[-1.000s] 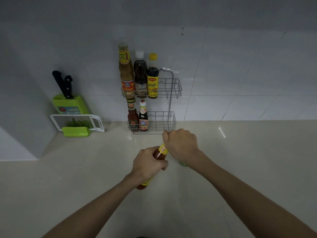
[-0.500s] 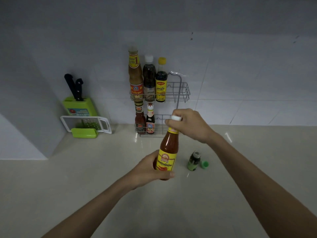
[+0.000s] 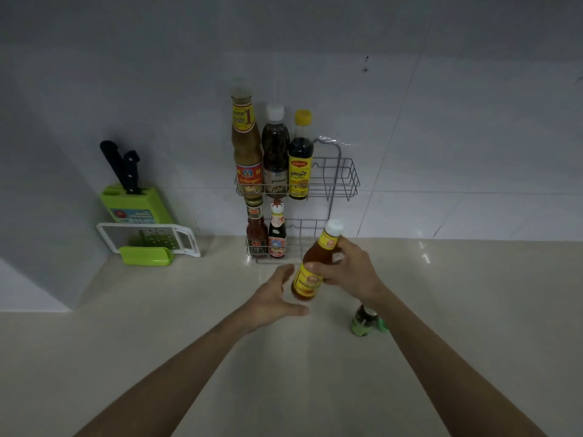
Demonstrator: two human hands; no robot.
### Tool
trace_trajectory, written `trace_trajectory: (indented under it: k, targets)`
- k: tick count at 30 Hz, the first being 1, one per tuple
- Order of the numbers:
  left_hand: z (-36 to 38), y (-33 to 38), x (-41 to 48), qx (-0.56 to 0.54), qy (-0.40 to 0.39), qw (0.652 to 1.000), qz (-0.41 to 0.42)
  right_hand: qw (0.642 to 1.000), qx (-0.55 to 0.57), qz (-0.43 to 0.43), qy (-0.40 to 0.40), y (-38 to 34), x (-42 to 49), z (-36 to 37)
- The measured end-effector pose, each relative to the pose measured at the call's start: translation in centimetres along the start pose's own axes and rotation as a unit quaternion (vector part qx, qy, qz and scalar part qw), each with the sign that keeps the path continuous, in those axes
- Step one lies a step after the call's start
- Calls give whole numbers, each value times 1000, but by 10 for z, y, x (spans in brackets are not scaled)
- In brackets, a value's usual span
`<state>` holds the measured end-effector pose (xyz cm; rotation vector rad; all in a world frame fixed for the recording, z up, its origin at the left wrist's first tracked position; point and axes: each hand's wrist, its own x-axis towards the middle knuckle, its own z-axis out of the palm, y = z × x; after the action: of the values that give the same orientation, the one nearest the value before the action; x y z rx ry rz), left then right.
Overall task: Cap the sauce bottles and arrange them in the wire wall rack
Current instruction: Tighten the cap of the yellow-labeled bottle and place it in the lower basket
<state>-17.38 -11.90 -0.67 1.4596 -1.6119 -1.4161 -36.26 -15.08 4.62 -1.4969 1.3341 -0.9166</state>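
My right hand point(image 3: 351, 274) grips the body of an orange sauce bottle point(image 3: 315, 263) with a yellow label and a white cap, tilted and held above the counter. Just left of the bottle's base, my left hand point(image 3: 273, 299) is open with fingers spread, not holding it. The wire wall rack point(image 3: 342, 181) has two tiers: three tall capped bottles point(image 3: 274, 152) fill the left of the upper one, two small bottles point(image 3: 266, 234) stand in the lower one. A small green bottle point(image 3: 362, 321) without cap stands on the counter by my right forearm, its green cap point(image 3: 383, 324) beside it.
A green knife block point(image 3: 132, 200) with black-handled knives stands at the back left, with a white grater point(image 3: 148, 238) and a green piece leaning before it. The beige counter point(image 3: 157, 326) meets a white tiled wall; a white side wall juts in at the left.
My right hand moved from the cap down to the bottle's body and took hold of it. My left hand let go and opened. The bottle rose toward the rack's lower tier.
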Motion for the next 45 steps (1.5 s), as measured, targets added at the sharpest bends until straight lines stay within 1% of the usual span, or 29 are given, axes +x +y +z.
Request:
trace_trajectory:
  k: [3, 5, 8, 11, 15, 18, 21, 25, 30, 33, 37, 41, 43, 45]
  targets:
    - [-25, 3, 30, 17, 89, 996, -10, 995, -25, -53, 83, 9, 37, 3]
    - [-37, 9, 48, -7, 134, 991, -1, 991, -24, -77, 105, 17, 59, 10]
    - [-46, 16, 71, -20, 158, 987, 29, 989, -16, -107, 102, 31, 85, 23]
    - [-47, 17, 87, -9, 171, 984, 47, 990, -48, -95, 92, 43, 108, 33]
    - [-44, 17, 97, -18, 176, 984, 38, 985, -131, -74, 81, 49, 136, 42]
    - [-42, 11, 99, -23, 172, 984, 29, 984, -165, -39, 57, 53, 148, 50]
    - [-39, 8, 96, -36, 159, 987, 4, 977, -204, -31, 45, 56, 155, 54]
    - [-38, 3, 97, -45, 158, 986, -6, 976, -216, -8, 22, 58, 161, 57]
    - [-40, -2, 100, -51, 147, 988, -19, 975, -221, 0, 13, 62, 162, 59]
    - [-42, -7, 99, -44, 138, 989, -22, 977, -212, 4, -7, 64, 159, 58]
    - [-46, -9, 97, -8, 116, 993, -28, 983, -176, 51, -30, 60, 154, 57]
    - [-49, -10, 92, 17, 100, 994, -46, 977, -172, 87, -87, 53, 146, 45]
    - [-46, -8, 88, 23, 107, 993, -45, 974, -189, 77, -101, 51, 136, 30]
    - [-40, -7, 85, 30, 126, 991, -43, 977, -195, 33, -82, 50, 123, 10]
